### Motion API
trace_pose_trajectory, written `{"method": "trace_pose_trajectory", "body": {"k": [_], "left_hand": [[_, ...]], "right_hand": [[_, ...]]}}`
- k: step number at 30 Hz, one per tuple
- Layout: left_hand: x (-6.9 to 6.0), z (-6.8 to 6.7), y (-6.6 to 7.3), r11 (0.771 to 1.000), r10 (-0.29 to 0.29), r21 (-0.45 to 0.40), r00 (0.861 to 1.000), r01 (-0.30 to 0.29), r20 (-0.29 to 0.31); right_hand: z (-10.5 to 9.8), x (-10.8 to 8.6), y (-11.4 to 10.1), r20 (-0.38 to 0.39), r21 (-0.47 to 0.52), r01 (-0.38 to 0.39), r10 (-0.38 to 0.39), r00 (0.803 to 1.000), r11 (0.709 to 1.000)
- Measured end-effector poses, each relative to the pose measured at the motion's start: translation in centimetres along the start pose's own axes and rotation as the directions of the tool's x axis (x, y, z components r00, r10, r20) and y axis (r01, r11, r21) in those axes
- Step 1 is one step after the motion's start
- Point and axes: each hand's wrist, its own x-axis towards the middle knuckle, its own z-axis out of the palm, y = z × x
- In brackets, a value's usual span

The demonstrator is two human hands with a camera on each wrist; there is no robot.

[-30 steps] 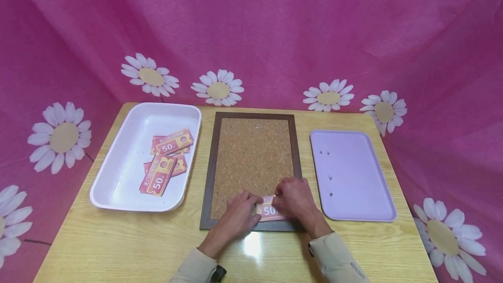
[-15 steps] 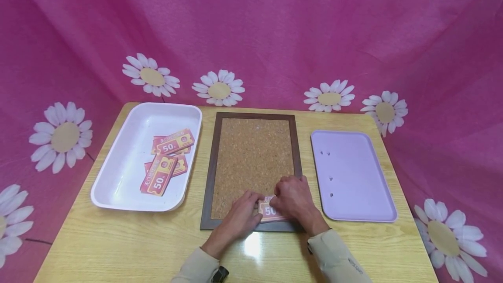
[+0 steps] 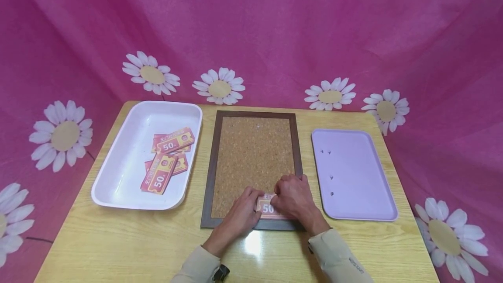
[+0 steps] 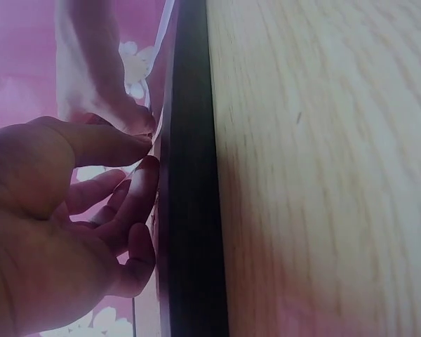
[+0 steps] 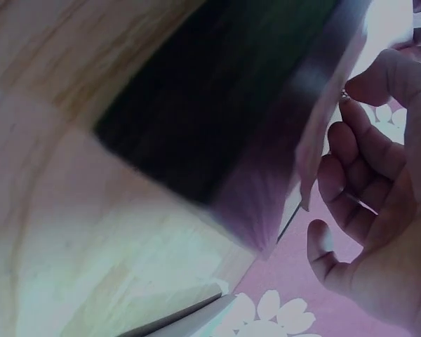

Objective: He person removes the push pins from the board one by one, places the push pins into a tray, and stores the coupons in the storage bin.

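Observation:
A red and yellow coupon [image 3: 267, 208] printed "50" lies along the lower edge of a cork board [image 3: 255, 156] in a dark frame. My left hand [image 3: 241, 211] holds the coupon at its left end, thumb and index finger at the edge. Over the coupon's right part, my right hand [image 3: 294, 195] pinches a tiny pushpin [image 5: 344, 93] between thumb and index finger at the upper edge. The fingers mostly hide the pin, and the coupon's right end is covered by the hand. In the left wrist view the left hand [image 4: 70, 203] is close against the frame.
At the left stands a white tub [image 3: 118, 178] with several loose coupons [image 3: 159, 174]. A lilac tray [image 3: 361, 178] at the right holds several small pins [image 3: 331, 177] near its left side. A pink flowered cloth [image 3: 259, 34] hangs behind the wooden table [image 3: 129, 243].
Both hands stay at the coupon with only slight shifts; the coupon moves a little under them. The tub, the tray and the loose coupons keep their places.

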Motion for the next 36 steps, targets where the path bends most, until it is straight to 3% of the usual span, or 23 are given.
{"method": "trace_pose_trajectory", "body": {"k": [14,20,27,36], "left_hand": [[-0.07,-0.05,-0.15,1.0,0.009,0.004,1.0,-0.009,-0.009],[-0.14,0.03,-0.18,1.0,0.007,-0.012,1.0,-0.007,0.004],[-0.27,0.27,-0.27,0.999,0.052,0.018,0.998,-0.052,-0.034],[-0.16,0.23,-0.17,0.999,0.049,0.018,0.998,-0.048,-0.038]], "right_hand": [[-0.17,-0.26,0.38,-0.064,0.003,0.044,-0.044,0.997,0.999],[-0.06,-0.11,0.2,-0.018,0.007,0.018,-0.017,1.0,1.0],[-0.05,0.04,0.11,0.007,-0.012,-0.009,0.009,1.0,1.0],[-0.12,0.14,0.26,0.027,0.019,-0.021,0.021,0.999,1.0]]}}
